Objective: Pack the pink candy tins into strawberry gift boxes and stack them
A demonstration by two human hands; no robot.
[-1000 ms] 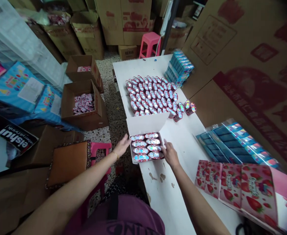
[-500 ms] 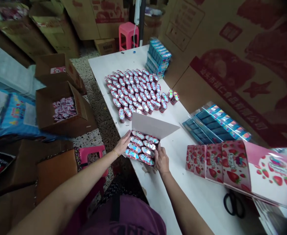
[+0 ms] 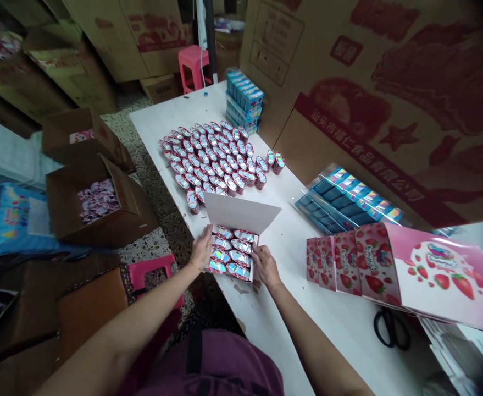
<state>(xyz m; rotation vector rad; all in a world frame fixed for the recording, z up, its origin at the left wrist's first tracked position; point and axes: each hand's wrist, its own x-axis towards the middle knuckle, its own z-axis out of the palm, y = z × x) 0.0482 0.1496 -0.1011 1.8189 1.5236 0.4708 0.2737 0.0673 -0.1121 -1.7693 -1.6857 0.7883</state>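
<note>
An open white-lined carton (image 3: 241, 213) lies near the table's front edge with its lid raised at the back. Inside it, small containers with shiny oval tops (image 3: 240, 257) form two columns. My left hand (image 3: 202, 248) grips the carton's left side. On the opposite side, my right hand (image 3: 266, 266) holds the right wall, fingers bent against it. Just beyond the lid stand many more of the same containers (image 3: 212, 151) in a loose cluster, and a couple (image 3: 279, 161) sit apart at its right.
Strawberry-printed boxes (image 3: 375, 264) stand in a row on the right, with black scissors (image 3: 392, 328) in front. Clear-wrapped blue packs (image 3: 340, 198) lie behind them. More blue packs (image 3: 244, 96) are stacked at the far end. A large cardboard box (image 3: 332, 110) walls the table's back.
The view has shifted, so the table and its contents appear further left. Both hands stay at the carton's sides, and the right hand's fingers now sit against its right wall.
</note>
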